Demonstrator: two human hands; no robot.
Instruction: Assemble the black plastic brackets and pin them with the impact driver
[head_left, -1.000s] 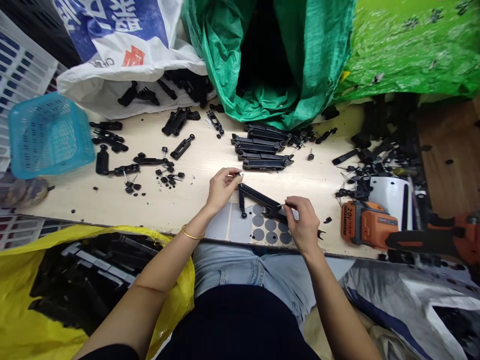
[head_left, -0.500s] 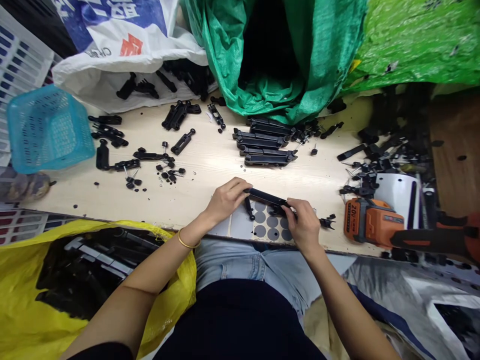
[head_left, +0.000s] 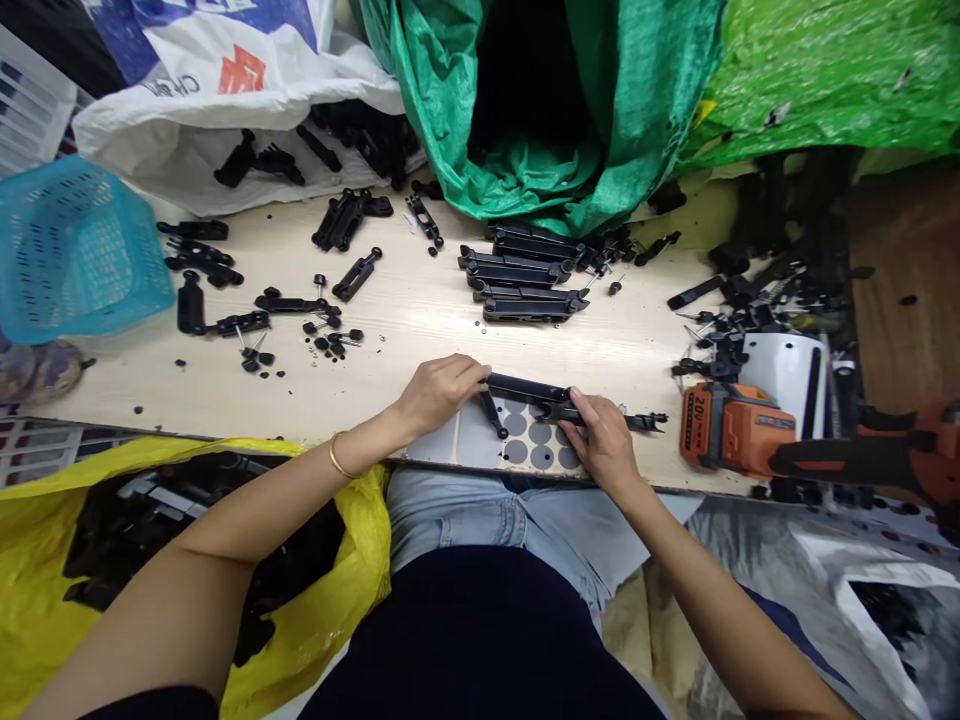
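Observation:
My left hand [head_left: 439, 392] is closed on the left end of a long black plastic bar [head_left: 529, 388], which lies low over the table's near edge. My right hand [head_left: 604, 440] grips the bar's right end, fingers curled round it. Under the bar lies a white sheet with grey round stickers [head_left: 525, 445]. A short black pin [head_left: 493, 414] hangs from the bar near my left hand. A small black clip [head_left: 646, 421] lies just right of my right hand.
A stack of similar black bars [head_left: 521, 285] lies behind my hands. Loose black parts and screws [head_left: 300, 320] are scattered left. A blue basket [head_left: 71, 250] stands far left, an orange cordless drill [head_left: 731, 432] right. Green sack [head_left: 540, 110] and white bag [head_left: 225, 90] at the back, yellow bag [head_left: 150, 540] near left.
My left hand came down from a raised pinch onto the bar's left end. The bar was lowered from a tilt to nearly flat over the sticker sheet.

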